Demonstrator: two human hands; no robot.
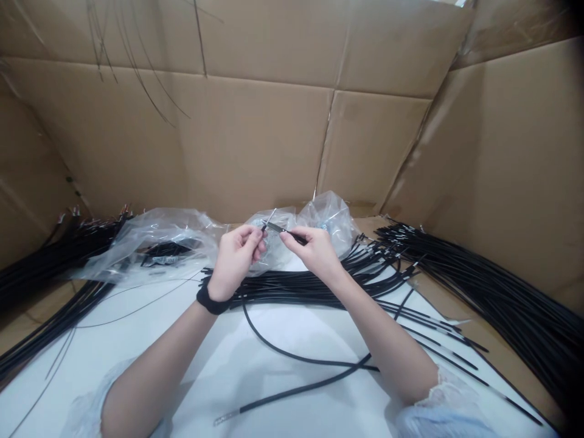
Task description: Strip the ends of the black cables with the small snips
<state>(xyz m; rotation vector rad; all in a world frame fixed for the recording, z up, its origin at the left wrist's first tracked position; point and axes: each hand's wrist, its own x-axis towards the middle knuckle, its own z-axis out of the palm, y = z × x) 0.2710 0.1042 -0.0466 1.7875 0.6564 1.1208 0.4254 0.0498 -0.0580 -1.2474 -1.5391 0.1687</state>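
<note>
My left hand is raised above the table and pinches a black cable near its end. A thin pale tip sticks up past the fingertips. Opposite it, my right hand grips slim dark tweezers, whose pointed metal end meets the cable end by my left fingers. Whether the tips grip the cable is too small to tell. Below the hands lies a bundle of black cables. One loose black cable curves across the white tabletop, with a silvery bare end at the front.
Clear plastic bags lie at the back left, with more bags behind my hands. Thick stacks of black cables stand at the right and left. Cardboard walls enclose the table, with thin dark wires hanging at the upper left.
</note>
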